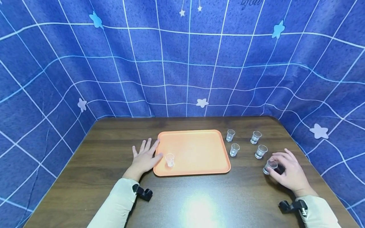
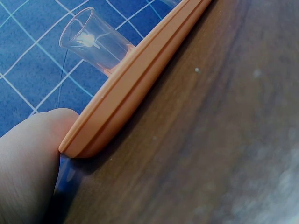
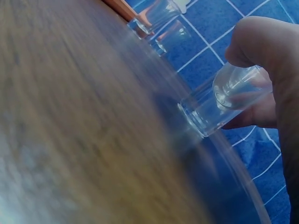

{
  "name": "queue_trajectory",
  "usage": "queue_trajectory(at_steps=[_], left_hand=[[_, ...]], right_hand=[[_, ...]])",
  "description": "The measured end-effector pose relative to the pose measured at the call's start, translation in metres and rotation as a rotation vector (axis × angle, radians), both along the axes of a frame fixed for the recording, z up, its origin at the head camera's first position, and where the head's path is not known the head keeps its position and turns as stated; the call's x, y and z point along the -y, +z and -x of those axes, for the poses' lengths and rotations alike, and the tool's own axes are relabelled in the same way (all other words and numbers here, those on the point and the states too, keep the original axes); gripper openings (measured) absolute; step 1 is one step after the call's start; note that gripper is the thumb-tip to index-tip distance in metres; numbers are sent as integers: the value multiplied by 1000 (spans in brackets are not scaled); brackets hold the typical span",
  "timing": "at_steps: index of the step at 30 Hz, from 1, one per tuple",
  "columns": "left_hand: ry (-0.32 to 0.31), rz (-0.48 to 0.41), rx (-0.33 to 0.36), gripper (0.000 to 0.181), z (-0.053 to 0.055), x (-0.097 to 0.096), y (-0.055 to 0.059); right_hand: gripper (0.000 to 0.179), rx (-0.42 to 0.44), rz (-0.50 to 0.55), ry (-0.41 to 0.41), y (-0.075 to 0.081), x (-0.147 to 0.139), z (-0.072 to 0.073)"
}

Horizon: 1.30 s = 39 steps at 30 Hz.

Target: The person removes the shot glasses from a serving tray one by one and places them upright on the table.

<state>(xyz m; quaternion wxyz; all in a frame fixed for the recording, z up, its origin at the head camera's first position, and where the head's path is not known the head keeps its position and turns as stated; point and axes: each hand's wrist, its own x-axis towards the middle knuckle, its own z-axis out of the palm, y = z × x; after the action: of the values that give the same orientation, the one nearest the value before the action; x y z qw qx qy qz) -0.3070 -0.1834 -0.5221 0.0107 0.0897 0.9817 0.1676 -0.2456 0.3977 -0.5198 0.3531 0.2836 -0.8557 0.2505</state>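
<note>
At the table's right side my right hand (image 1: pixel 289 171) pinches a clear shot glass (image 1: pixel 269 167) between thumb and fingers, near its rim. The right wrist view shows this shot glass (image 3: pixel 210 105) with its thick base close to the tabletop; I cannot tell whether it touches. My left hand (image 1: pixel 144 158) lies with fingers spread at the left edge of an orange tray (image 1: pixel 196 152), its thumb over the rim. One shot glass (image 1: pixel 169 160) stands upright on the tray near that thumb. In the left wrist view, the thumb (image 2: pixel 37 144) touches the tray's corner (image 2: pixel 93 128).
Several more shot glasses stand upright between the tray and my right hand, among them a near one (image 1: pixel 234 149) and a far one (image 1: pixel 255 137). The brown wooden table (image 1: pixel 114 136) ends at a blue curtain (image 1: pixel 171 72) behind and at both sides.
</note>
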Motion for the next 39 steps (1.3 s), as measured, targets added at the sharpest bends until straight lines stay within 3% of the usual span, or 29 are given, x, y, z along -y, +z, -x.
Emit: queue_trajectory(at_steps=[11,21,30,35,39], left_hand=[[-1,9,-7,76,1,1,-3],[-1,5,-3,75,1,1,-2],[8,13,20,75,-1,-2,1],[7,10,18,76,-1,-1,-1],[6,14,10,75,0,0,-1]], right_hand=[[34,8,-5,42,0,1,1],[39,6,49,-12,7,-1,1],[58,-155,110,-15,34,29,26],[54,-190,93,10,52,61,40],[43,-175,87,23,58,85,50]])
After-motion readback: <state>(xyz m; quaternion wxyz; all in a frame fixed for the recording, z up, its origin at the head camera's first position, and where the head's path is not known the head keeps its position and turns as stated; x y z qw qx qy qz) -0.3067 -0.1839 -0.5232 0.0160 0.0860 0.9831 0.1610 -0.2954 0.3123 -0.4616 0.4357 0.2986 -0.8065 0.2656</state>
